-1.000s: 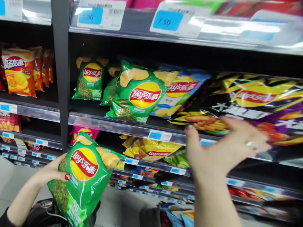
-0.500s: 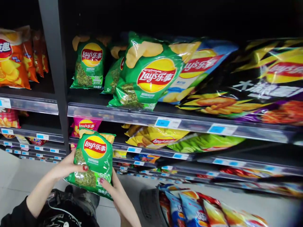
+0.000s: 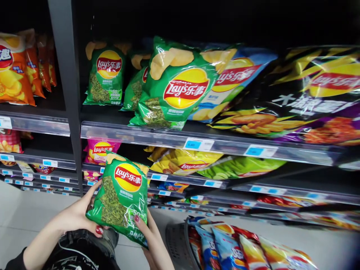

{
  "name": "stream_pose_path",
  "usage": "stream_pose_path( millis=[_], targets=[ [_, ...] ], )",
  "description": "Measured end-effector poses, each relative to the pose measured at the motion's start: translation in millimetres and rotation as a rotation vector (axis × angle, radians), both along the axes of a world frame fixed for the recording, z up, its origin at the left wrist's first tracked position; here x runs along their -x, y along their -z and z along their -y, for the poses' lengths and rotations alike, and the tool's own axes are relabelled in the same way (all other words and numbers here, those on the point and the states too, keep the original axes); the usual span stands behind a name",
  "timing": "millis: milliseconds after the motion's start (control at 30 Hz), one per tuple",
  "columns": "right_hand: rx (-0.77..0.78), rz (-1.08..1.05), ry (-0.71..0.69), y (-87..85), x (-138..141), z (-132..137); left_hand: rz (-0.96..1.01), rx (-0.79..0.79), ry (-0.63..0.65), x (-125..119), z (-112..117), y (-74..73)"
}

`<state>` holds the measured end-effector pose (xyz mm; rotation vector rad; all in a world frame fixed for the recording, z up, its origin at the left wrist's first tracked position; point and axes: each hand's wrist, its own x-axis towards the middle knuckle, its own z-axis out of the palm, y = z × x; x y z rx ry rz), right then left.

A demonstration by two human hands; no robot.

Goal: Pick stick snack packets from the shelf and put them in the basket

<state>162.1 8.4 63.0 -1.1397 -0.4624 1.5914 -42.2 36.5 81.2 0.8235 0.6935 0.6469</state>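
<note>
I hold a small green bag of Lay's crisps (image 3: 121, 198) in both hands, low and left of centre. My left hand (image 3: 79, 215) grips its left edge and bottom corner, thumb at the front. My right hand (image 3: 148, 229) grips its lower right corner from below, thumb on the front. The bag tilts slightly to the right, in front of the lower shelves.
The shelf (image 3: 180, 139) above carries green Lay's bags (image 3: 176, 87), a blue bag (image 3: 229, 80) and a large black and yellow bag (image 3: 306, 95). Orange bags (image 3: 15, 71) stand at far left. Beside a dark upright post (image 3: 64, 86), lower shelves hold pink and yellow bags. A basket (image 3: 176, 243) of crisp bags sits on the floor.
One second ago my right hand was up at the shelf edge; it has come down onto the green bag. Since then the bag has shifted slightly right and tilted.
</note>
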Motion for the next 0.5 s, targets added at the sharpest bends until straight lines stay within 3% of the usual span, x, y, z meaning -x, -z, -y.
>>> stream_pose_path(
  millis=[233, 500],
  targets=[
    [-0.005, 0.000, -0.037, -6.2, 6, -1, -0.077, 0.061, -0.105, 0, 2, -4.8],
    [0.061, -0.046, -0.042, -7.4, 12, -5, -0.063, 0.025, -0.060, 8, -1, -2.9]
  ],
)
